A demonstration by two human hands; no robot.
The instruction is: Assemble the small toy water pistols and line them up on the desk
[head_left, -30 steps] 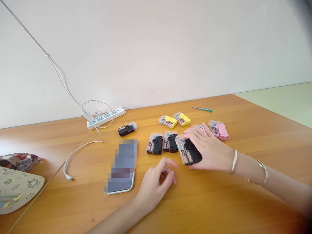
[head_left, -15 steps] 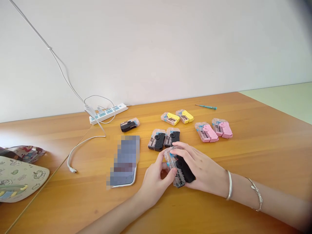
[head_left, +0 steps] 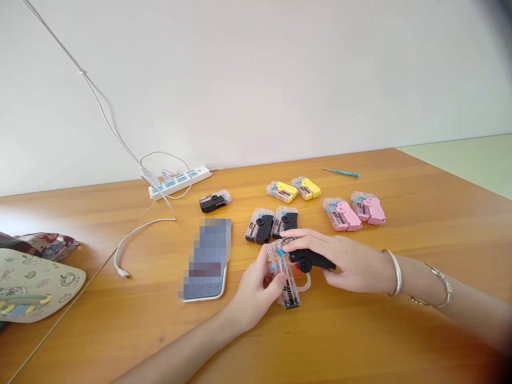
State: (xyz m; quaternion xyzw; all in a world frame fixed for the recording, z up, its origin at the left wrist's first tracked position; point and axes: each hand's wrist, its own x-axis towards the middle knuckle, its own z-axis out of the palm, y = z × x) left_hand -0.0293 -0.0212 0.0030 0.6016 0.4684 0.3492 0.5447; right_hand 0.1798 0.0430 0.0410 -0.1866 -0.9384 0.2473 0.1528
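Observation:
Between my hands is a small folding toy water gun with a clear body, blue inner parts and printed lettering. My left hand is closed round the clear body, thumb on the near side. The fingers of my right hand are closed on its black handle, which is swung out from the body. A red trigger and a clear trigger guard show in the gap. Just beyond lie two folded black water guns, side by side; my right fingertips overlap the nearer edge of one in the view.
Two yellow water guns, two pink ones and another black one lie folded. A phone, a white cable, a power strip, a screwdriver and a patterned bag are also on the table.
My right hand has moved right and swung the black handle out from the clear body, exposing the red trigger and guard. My left hand keeps its hold. The view has shifted slightly.

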